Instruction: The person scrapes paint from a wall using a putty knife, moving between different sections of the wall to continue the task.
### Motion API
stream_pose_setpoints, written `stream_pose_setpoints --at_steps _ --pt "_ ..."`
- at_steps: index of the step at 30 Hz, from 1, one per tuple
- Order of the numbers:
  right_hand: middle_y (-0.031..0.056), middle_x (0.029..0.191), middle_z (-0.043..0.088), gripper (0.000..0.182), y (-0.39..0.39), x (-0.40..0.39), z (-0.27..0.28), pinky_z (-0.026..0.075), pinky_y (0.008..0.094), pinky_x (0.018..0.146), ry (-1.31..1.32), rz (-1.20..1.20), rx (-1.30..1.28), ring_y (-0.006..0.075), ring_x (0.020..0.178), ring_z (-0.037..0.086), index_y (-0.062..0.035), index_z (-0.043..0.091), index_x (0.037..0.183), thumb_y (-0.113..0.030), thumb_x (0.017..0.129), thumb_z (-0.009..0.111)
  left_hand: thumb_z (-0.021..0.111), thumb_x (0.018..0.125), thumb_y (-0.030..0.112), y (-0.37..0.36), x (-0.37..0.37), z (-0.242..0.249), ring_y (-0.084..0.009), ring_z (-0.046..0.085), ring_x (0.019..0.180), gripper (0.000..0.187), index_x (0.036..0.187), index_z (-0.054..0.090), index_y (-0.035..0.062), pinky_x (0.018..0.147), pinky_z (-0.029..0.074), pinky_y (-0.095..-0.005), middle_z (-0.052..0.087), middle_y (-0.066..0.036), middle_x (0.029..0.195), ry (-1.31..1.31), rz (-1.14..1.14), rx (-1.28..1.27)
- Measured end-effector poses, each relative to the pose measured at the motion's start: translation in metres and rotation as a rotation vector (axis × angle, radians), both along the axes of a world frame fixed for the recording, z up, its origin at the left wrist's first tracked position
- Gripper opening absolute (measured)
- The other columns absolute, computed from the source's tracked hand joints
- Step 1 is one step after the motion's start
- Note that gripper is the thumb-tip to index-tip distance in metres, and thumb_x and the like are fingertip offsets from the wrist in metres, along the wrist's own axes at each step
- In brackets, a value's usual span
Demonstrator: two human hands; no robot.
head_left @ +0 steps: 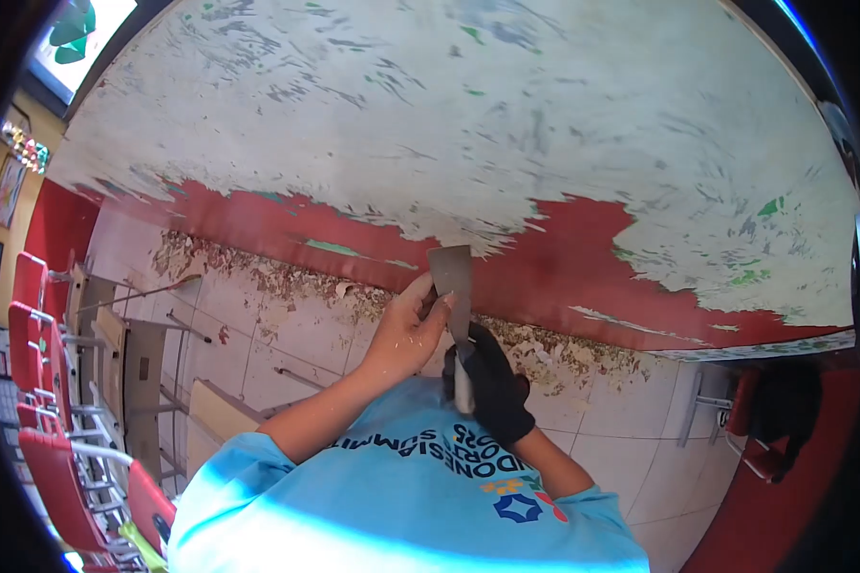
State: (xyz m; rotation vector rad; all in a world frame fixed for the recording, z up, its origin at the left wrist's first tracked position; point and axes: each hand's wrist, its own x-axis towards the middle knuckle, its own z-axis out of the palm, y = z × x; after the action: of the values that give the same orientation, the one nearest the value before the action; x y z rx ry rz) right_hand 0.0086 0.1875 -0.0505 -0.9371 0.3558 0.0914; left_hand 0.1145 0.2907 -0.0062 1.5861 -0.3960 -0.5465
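A metal scraper with a wide flat blade is near the middle of the view, its blade tip over the border between scraped and red paint. Around its handle is my right hand, in a black glove with the fingers wrapped. My left hand is bare and pinches the left side of the blade between thumb and fingers. Beyond both hands stands a wall, mostly bared to a whitish surface with grey and green streaks. Red paint remains in a ragged band along its lower part.
Paint flakes litter the tiled floor along the wall's foot. Red chairs and wooden desks stand at the left. At the right is another chair with a dark item on it. Framed pictures hang at the far left.
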Motion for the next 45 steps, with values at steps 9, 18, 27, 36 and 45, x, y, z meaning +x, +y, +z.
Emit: stream_pose_setpoints --at_steps 9,18,27,36,45 --pt "0.0052 0.076 0.053 0.024 0.031 0.036 0.021 0.045 0.0269 0.052 0.046 -0.064 0.023 0.0130 0.059 0.054 -0.0044 0.044 0.110 -0.020 0.092 0.043 0.050 0.090 0.011 0.032 0.046 -0.004 -0.0040 0.046 0.070 0.016 0.098 0.055 -0.0012 0.062 0.039 -0.0214 0.056 -0.002 0.074 0.032 -0.071 0.057" --pt "0.0042 0.082 0.052 0.047 -0.007 0.045 0.030 0.043 0.0232 0.048 0.082 0.160 -0.111 0.0106 0.057 0.052 -0.0058 0.035 0.129 -0.010 0.084 0.047 0.045 0.093 0.027 0.005 0.050 -0.049 -0.0137 0.057 0.082 0.026 0.107 0.052 0.0071 0.074 0.045 -0.0270 0.059 -0.004 0.091 0.706 0.242 -0.408" --pt "0.0035 0.086 0.052 0.046 -0.033 0.083 0.028 0.039 0.0207 0.048 0.047 0.395 -0.696 0.0060 0.056 0.047 -0.0032 0.039 0.128 -0.010 0.084 0.045 0.051 0.090 0.031 -0.018 0.040 -0.021 -0.0153 0.055 0.095 0.057 0.133 0.031 0.0001 0.082 0.042 -0.0292 0.055 -0.008 0.109 0.655 0.505 -0.384" --pt "0.0078 0.087 0.053 0.051 -0.004 0.117 0.087 0.038 0.0199 0.041 0.323 0.316 -0.222 0.0095 0.060 0.050 -0.0086 0.035 0.132 -0.011 0.083 0.047 0.057 0.086 0.019 0.018 0.073 -0.010 -0.0163 0.053 0.098 0.059 0.132 0.031 -0.0057 0.085 0.043 -0.0291 0.055 -0.011 0.112 0.606 0.289 -0.429" --pt "0.0068 0.061 0.044 0.022 0.025 0.134 0.126 0.030 0.0213 0.029 0.557 -0.031 1.023 0.0110 0.034 0.034 -0.0044 0.041 0.098 -0.025 0.093 0.036 0.052 0.085 0.013 0.027 0.096 -0.014 -0.0159 0.054 0.092 0.031 0.110 0.049 -0.0051 0.082 0.043 -0.0299 0.058 -0.012 0.099 0.382 0.239 -0.457"
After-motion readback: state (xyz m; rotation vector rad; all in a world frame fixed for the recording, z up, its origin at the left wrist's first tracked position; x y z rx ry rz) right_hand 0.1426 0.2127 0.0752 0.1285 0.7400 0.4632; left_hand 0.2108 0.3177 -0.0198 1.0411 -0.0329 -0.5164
